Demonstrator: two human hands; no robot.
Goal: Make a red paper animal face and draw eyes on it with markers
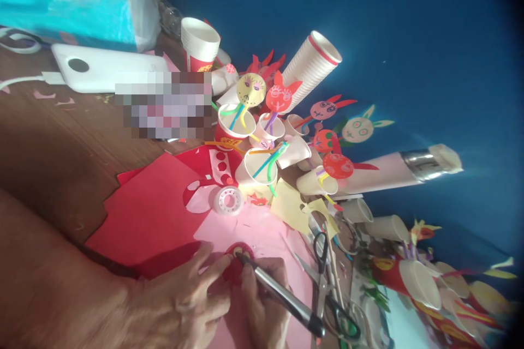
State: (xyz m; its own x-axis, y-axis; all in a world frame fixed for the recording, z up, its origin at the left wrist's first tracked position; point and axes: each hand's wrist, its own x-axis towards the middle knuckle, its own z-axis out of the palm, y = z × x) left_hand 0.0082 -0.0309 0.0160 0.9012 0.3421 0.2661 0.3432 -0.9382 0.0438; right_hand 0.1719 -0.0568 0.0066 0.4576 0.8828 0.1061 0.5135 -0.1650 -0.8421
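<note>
Gripping silvery pen (283, 293) over red disc (233, 275)

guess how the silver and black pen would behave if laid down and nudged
The pen would probably roll, since its barrel looks slim and round. It is likely stiff, as it runs straight through the grip of the right hand. Its shiny silver section may be somewhat slippery.
</note>
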